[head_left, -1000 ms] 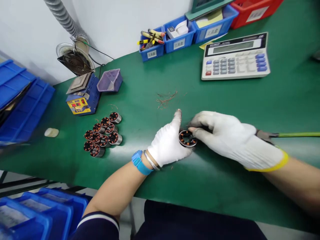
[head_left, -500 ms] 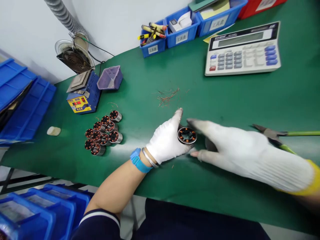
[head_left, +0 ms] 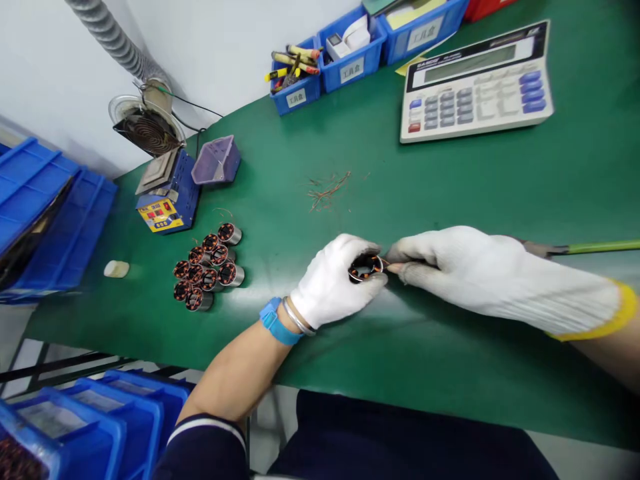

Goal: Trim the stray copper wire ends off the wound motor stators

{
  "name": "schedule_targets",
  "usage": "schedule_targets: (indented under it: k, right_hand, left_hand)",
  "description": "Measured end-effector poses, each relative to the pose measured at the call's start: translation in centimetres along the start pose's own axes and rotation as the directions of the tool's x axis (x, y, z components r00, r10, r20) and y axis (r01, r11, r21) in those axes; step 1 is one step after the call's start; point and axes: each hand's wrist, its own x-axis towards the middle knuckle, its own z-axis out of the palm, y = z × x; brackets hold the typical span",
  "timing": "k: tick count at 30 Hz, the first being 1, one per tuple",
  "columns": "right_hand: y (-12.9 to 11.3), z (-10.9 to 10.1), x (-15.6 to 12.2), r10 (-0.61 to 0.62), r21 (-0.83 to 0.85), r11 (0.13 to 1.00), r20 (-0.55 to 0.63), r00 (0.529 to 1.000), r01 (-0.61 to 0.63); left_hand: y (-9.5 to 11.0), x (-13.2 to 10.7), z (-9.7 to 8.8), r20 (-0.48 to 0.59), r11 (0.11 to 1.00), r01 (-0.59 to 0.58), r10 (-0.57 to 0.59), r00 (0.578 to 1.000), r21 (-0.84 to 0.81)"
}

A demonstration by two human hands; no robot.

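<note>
In the head view my left hand (head_left: 334,283), in a white glove, is wrapped round a motor stator (head_left: 367,274), a metal ring with copper windings inside. Its open end is turned up towards me. My right hand (head_left: 450,267), also gloved, has thumb and forefinger pinched at the stator's right edge, on thin copper wires (head_left: 386,265). Just past that hand lie green-handled cutters (head_left: 545,249), partly hidden by the glove. A cluster of several similar stators (head_left: 210,263) stands on the green table to the left.
Loose copper wire scraps (head_left: 327,192) lie on the green tabletop (head_left: 280,200) beyond my hands. A large calculator (head_left: 477,87) and blue tool boxes (head_left: 353,67) are at the back. At left stand a purple tray (head_left: 217,162), a blue machine (head_left: 167,200) and a white lump (head_left: 117,269).
My right hand has closed from an open pose and now pinches wires at the stator's edge. The stator has tilted in my left hand, whose thumb has come down. The view has shifted slightly.
</note>
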Motion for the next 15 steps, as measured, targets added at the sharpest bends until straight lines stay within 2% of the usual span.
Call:
schedule_targets:
  k: [5, 10, 15]
  right_hand:
    - [0.6, -0.6, -0.2, 0.014, -0.042, 0.999, 0.044, 0.999, -0.012]
    - [0.0, -1.8, -0.5, 0.066, -0.119, 0.991, 0.065, 0.996, -0.058]
    - [-0.2, -4.0, -1.3, 0.226, -0.142, 0.966, 0.057, 0.972, -0.216]
  left_hand:
    - [0.6, 0.4, 0.0, 0.060, 0.992, -0.019, 0.012, 0.998, 0.125]
    - [0.3, 0.4, 1.3, 0.025, 0.977, -0.019, 0.014, 1.000, 0.213]
    - [0.1, 0.3, 1.9, 0.012, 0.962, -0.053, 0.052, 0.999, 0.267]
